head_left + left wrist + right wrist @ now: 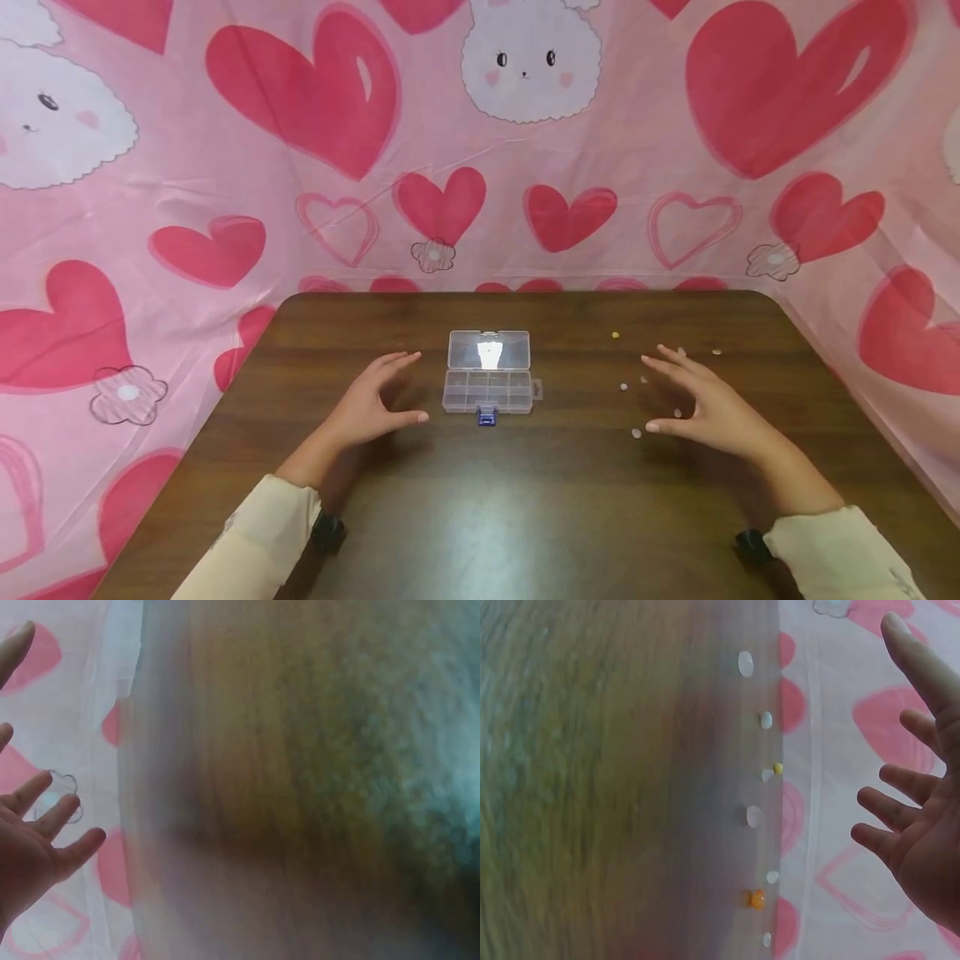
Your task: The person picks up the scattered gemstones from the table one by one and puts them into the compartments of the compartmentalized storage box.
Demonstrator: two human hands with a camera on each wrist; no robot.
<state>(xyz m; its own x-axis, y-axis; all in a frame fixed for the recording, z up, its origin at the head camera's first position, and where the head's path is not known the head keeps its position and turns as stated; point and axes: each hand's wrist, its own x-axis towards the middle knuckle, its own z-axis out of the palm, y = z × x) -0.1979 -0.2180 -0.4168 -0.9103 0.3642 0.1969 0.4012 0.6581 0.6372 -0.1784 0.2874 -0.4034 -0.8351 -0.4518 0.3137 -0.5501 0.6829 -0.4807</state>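
Note:
A clear plastic compartment box (457,400) stands on the table with its lid (465,350) raised and a blue latch (487,417) at its front. My left hand (371,404) hovers left of the box, thumb and fingers spread, holding nothing; the left wrist view shows its spread fingers (71,855) too. On the right, my right hand (708,404) is spread the same way beside several small pebble-like pieces. Among these are a yellow one (616,335), a whitish one (636,433) and, in the right wrist view, an orange one (758,899). Neither hand touches the box.
The brown wooden table (480,517) ends at the back against a pink cloth (510,150) printed with hearts, which also hangs at both sides. Dark bands (327,532) sit at both wrists, beside light sleeves.

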